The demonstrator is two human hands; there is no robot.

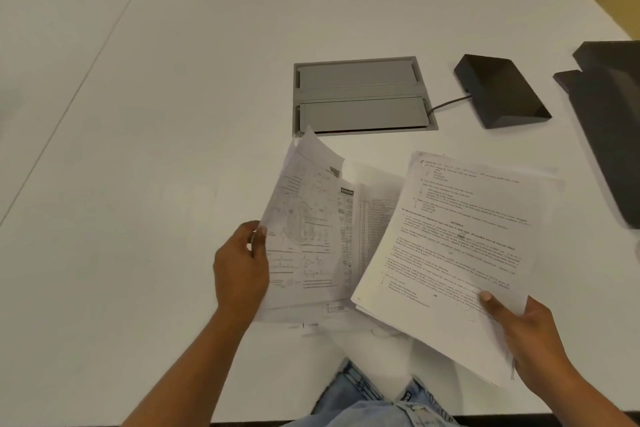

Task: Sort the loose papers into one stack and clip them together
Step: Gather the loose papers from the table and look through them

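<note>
low in the centre of the frame, the left hand (240,272) pinches a diagram sheet (304,239) by its edge, lifted and tilted, likely to carry it across. at lower right, the right hand (530,336) grips the text stack (453,243) by a corner, thumb on top, over the table (173,114). no clip visible.

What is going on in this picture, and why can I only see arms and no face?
The camera sits on the person's head and looks down, so you see what they see: their own two arms over a white table. The left hand holds a bundle of papers with drawings. The right hand holds another bundle full of printed text. More sheets lie between them. Further back are a grey flap set into the table and a black box with a cable. I cannot see any clip yet.
</note>
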